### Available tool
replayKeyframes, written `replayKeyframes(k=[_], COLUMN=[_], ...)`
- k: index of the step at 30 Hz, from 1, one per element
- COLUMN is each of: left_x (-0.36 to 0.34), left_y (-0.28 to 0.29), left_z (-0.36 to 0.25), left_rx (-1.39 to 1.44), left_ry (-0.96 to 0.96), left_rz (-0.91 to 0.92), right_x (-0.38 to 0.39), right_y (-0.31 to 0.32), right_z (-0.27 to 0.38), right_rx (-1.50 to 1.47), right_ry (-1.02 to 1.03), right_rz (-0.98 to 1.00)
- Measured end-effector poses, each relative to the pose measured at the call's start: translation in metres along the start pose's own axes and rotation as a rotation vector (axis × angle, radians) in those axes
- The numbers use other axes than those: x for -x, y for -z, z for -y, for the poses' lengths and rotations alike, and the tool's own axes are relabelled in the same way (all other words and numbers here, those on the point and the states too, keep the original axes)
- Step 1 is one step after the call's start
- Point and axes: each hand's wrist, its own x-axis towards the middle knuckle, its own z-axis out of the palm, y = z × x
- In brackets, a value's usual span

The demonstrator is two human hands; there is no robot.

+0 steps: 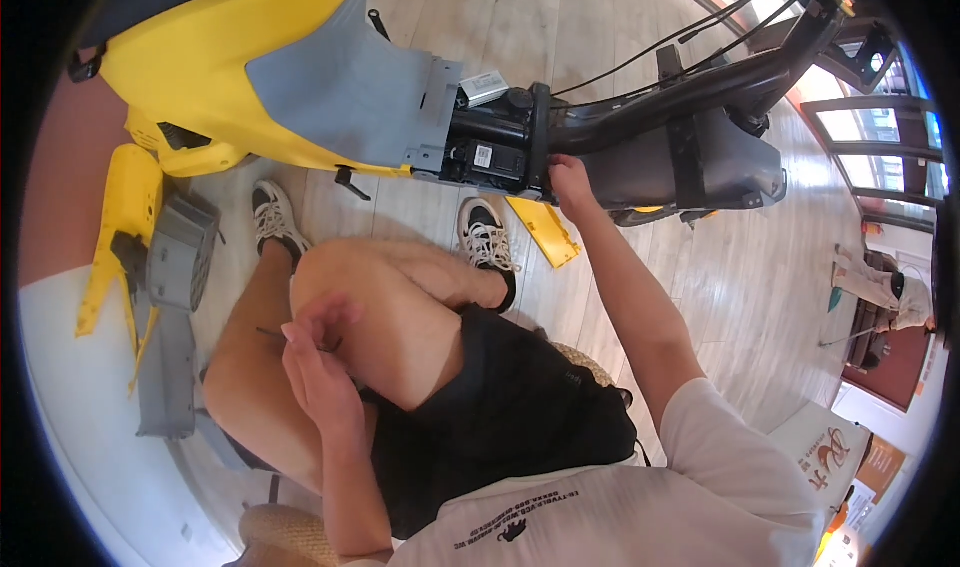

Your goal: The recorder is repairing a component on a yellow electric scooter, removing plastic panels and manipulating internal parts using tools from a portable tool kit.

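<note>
A partly stripped scooter lies across the upper view, with a yellow and grey body panel (335, 87) at left and a black tubular frame (690, 107) at right. My right hand (572, 185) is closed, its fingers against the black crossbar of the frame; what they grip is hidden. Just left of it, a black box (488, 163) with a white label sits in the frame, and a silver box (485, 88) lies above that. My left hand (325, 367), partly blurred, is over my knee, its fingers curled on a thin dark rod (270, 333).
Loose yellow panels (140, 202) and grey panels (180, 257) stand at left by the wall. A small yellow panel (545, 231) lies on the floor below the frame. Black cables (690, 29) stretch across the upper right. Another person (890, 287) is at far right.
</note>
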Motion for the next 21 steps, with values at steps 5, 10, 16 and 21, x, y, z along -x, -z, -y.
replayKeyframes(k=[5,10,16,21], left_x=[0.001,0.001,0.0,-0.001], left_y=[0.001,0.0,0.005,0.002], left_z=[0.0,0.004,0.008,0.009], left_rx=[-0.051,-0.027,-0.086,-0.085], left_ry=[-0.003,-0.033,-0.078,-0.104], left_rz=[0.042,0.043,0.04,0.046], right_x=[0.014,0.006,0.007,-0.009], right_y=[-0.013,0.013,0.035,0.03], right_z=[-0.012,-0.014,-0.018,-0.016], right_rx=[-0.12,-0.243,0.463,0.757], right_ry=[0.288,-0.034,0.15,0.138], right_rz=[0.017,0.258,-0.252,-0.044])
